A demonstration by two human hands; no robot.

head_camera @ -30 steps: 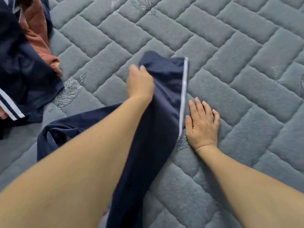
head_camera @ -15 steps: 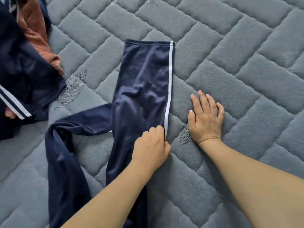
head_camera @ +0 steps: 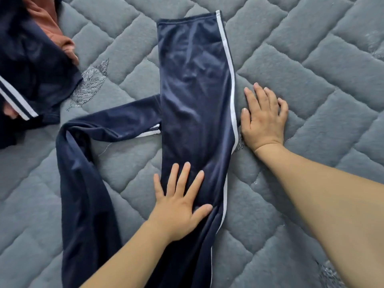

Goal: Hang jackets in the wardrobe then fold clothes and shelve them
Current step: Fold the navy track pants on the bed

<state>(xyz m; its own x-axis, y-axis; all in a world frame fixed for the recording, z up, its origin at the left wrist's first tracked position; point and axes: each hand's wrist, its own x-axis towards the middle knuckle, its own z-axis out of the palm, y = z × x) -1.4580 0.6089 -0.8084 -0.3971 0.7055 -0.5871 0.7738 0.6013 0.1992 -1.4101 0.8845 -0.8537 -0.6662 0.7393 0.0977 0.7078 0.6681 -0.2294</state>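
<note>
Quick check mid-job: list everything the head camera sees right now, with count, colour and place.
Navy track trousers with white side stripe: 1, navy, centre, one leg laid straight, the other trailing left.
Navy garment with white stripes: 1, navy, upper left.
Rust-orange garment: 1, orange, upper left, partly under the navy garment.
Grey quilted bed cover: 1, grey, beneath everything.
Left hand: flat on the straight leg.
Right hand: flat on the cover beside the stripe.
</note>
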